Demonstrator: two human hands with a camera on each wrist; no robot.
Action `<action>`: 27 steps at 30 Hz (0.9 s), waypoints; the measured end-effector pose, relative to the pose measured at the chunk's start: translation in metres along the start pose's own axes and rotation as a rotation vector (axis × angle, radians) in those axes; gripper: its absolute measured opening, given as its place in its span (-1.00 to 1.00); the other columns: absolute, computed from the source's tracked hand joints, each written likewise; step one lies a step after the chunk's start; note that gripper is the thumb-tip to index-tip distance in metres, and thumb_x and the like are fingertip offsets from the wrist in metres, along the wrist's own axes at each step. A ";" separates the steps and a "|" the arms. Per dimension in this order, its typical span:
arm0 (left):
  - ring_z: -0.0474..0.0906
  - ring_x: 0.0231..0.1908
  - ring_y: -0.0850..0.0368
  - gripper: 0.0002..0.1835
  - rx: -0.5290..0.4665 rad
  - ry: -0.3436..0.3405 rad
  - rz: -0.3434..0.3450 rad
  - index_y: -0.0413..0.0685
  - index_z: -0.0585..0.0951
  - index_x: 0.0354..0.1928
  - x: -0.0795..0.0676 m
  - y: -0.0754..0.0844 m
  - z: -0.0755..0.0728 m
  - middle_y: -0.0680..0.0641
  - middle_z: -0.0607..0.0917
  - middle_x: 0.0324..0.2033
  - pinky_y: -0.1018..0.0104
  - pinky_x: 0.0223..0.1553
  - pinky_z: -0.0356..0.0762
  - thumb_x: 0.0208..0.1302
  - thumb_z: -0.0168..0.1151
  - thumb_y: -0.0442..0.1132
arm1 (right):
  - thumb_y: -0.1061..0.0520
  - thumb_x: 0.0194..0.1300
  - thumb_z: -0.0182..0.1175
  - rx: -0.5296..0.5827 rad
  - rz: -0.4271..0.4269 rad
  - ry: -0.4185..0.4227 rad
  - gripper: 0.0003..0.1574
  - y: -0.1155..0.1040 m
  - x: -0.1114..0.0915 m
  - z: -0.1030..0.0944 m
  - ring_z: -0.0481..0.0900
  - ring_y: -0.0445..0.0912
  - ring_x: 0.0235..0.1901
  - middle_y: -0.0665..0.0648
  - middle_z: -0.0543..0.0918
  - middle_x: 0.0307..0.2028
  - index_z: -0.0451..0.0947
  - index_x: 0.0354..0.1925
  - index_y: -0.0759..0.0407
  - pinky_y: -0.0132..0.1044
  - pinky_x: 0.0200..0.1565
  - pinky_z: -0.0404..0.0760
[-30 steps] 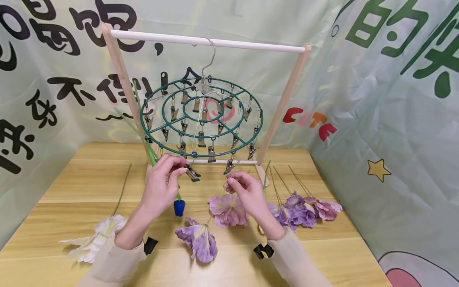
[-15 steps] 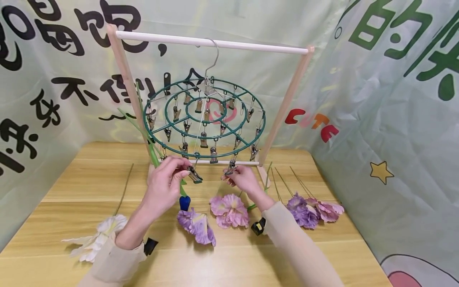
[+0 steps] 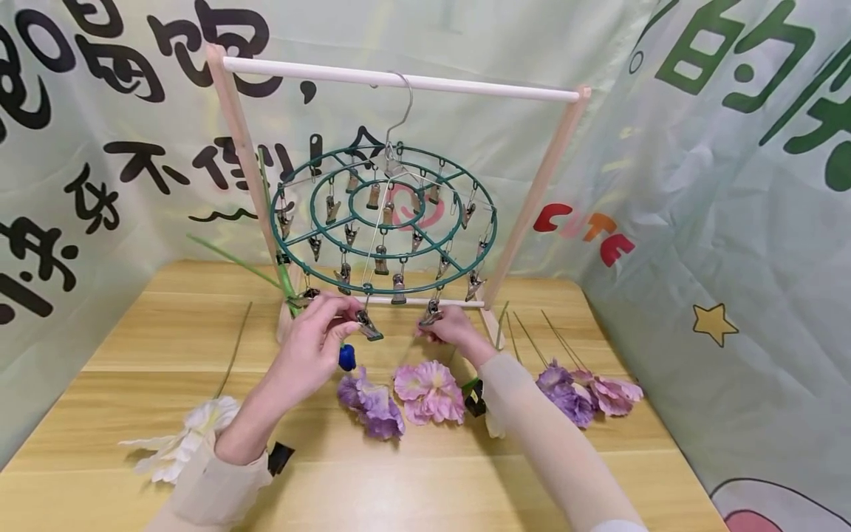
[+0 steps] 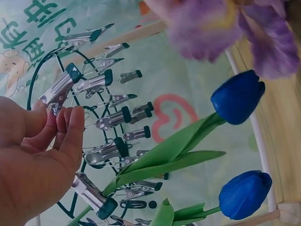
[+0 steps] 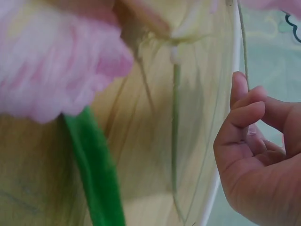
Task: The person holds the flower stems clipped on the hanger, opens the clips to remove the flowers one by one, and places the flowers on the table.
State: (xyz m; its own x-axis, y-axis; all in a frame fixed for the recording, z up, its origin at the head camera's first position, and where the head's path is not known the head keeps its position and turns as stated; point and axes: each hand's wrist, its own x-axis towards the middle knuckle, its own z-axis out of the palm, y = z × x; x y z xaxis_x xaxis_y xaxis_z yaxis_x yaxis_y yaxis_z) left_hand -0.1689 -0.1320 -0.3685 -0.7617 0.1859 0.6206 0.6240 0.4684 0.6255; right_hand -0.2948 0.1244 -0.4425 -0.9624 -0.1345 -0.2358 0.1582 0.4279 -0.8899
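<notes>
My left hand [image 3: 309,347] pinches a metal clip [image 3: 368,326] on the front rim of a round green clip hanger [image 3: 312,267]. In the left wrist view, thumb and fingers squeeze the clip's handles [image 4: 51,96]. My right hand [image 3: 455,331] pinches a thin flower stem [image 5: 244,47] just behind another hanging clip [image 3: 432,314]. Its purple artificial flower [image 3: 372,406] hangs blossom down over the table's middle. Beside the left hand, two blue tulips [image 4: 239,96] hang blossom down with green leaves. Only one tulip's blossom shows in the head view.
A wooden stand with a white bar [image 3: 399,80] carries the hanger. On the table lie a pink flower [image 3: 428,391], a white flower [image 3: 193,436] at left, and purple [image 3: 565,395] and pink flowers [image 3: 614,394] at right. Several other clips dangle from the rings.
My right hand has moved forward beneath the hanger's front rim, and the purple flower has gone forward with it. The left hand stays on its clip, slightly shifted right in view.
</notes>
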 end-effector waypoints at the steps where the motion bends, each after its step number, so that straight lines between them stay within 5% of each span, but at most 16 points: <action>1: 0.68 -0.08 -0.02 -0.80 -0.009 -0.008 -0.009 -0.29 0.64 0.05 0.000 0.001 0.000 -0.14 0.66 -0.08 0.14 -0.03 0.74 0.45 0.23 -0.44 | 0.31 0.43 0.26 -0.008 0.001 0.003 -0.85 0.002 0.001 -0.001 0.52 -0.22 -0.65 0.28 0.80 -0.37 0.69 -0.14 0.43 -0.44 -0.55 0.43; 13: 0.64 -0.05 0.05 -0.73 -0.138 0.005 -0.052 -0.29 0.65 0.09 -0.003 0.004 0.002 -0.12 0.64 -0.03 0.37 0.07 0.69 0.37 0.34 -0.45 | 0.19 0.43 0.32 -0.079 0.024 -0.003 -0.75 0.015 0.005 -0.007 0.44 -0.21 -0.68 0.05 0.65 -0.65 0.74 -0.27 0.42 -0.45 -0.57 0.44; 18: 0.64 -0.03 0.06 -0.72 -0.150 0.014 -0.058 -0.26 0.66 0.10 -0.004 0.003 0.002 -0.10 0.64 -0.01 0.33 0.08 0.70 0.38 0.35 -0.43 | 0.19 0.46 0.28 -0.072 0.005 -0.017 -0.72 0.016 0.002 -0.009 0.56 -0.19 -0.62 0.24 0.79 -0.43 0.71 -0.16 0.46 -0.43 -0.51 0.58; 24: 0.64 -0.02 0.06 -0.70 -0.155 0.034 -0.048 -0.24 0.66 0.12 -0.006 0.002 0.005 -0.09 0.64 -0.02 0.27 0.07 0.71 0.37 0.34 -0.45 | 0.23 0.43 0.20 -0.205 -0.122 0.050 -0.74 0.004 -0.020 -0.021 0.75 0.22 -0.32 0.34 0.80 -0.22 0.69 -0.06 0.41 -0.09 -0.24 0.80; 27: 0.64 -0.02 0.05 -0.68 -0.144 0.043 -0.046 -0.23 0.65 0.14 -0.008 0.003 0.006 -0.09 0.63 -0.02 0.20 0.07 0.72 0.37 0.35 -0.46 | 0.19 0.43 0.20 -0.217 -0.194 0.108 -0.69 -0.004 -0.036 -0.028 0.74 0.30 -0.25 0.27 0.81 -0.22 0.69 0.02 0.35 -0.08 -0.26 0.78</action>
State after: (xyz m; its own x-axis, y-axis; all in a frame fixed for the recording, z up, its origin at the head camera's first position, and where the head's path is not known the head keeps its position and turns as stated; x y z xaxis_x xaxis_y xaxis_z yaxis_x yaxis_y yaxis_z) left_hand -0.1620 -0.1273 -0.3744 -0.7839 0.1284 0.6075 0.6094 0.3465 0.7131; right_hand -0.2666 0.1529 -0.4192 -0.9898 -0.1413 -0.0169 -0.0699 0.5862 -0.8072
